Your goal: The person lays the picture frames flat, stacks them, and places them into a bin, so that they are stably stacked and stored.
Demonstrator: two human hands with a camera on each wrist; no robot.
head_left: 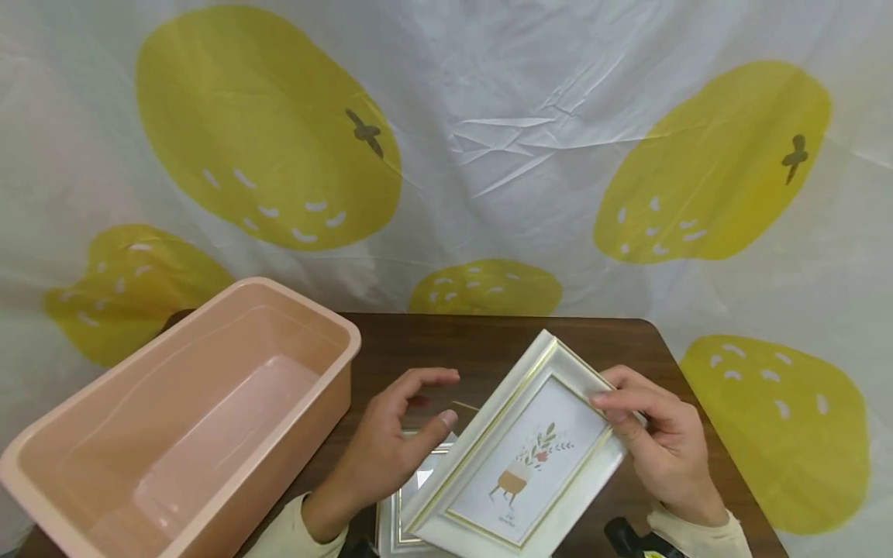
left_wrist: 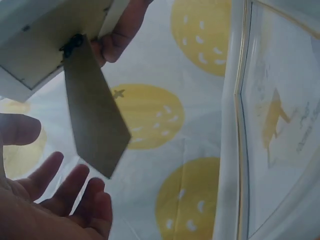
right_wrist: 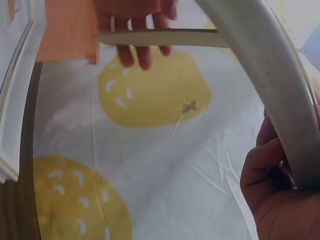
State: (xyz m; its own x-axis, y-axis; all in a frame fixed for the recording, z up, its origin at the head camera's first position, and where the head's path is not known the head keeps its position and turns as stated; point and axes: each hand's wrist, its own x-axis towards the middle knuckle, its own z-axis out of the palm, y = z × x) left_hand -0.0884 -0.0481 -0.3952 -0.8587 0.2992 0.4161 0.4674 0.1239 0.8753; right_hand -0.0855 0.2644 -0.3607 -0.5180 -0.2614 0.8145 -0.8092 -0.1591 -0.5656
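My right hand (head_left: 659, 434) pinches a white picture frame (head_left: 523, 465) by its right edge, thumb on the front. Gold lines trim the frame, and its picture shows a plant in a tan pot on legs. The frame is held tilted in the air. From its back a flat easel stand (left_wrist: 95, 110) sticks out, seen in the left wrist view. My left hand (head_left: 387, 442) is beside the stand, fingers spread and apart from it. Below, a second white and gold picture frame (head_left: 412, 496) lies on the table, partly hidden by the held one.
A deep pink plastic bin (head_left: 307, 449) stands on the left of the dark wooden table (head_left: 412, 341). By my right wrist is a black object (head_left: 628, 536) with a yellow patch. Behind the table hangs a white curtain (head_left: 502, 217) printed with yellow fruit.
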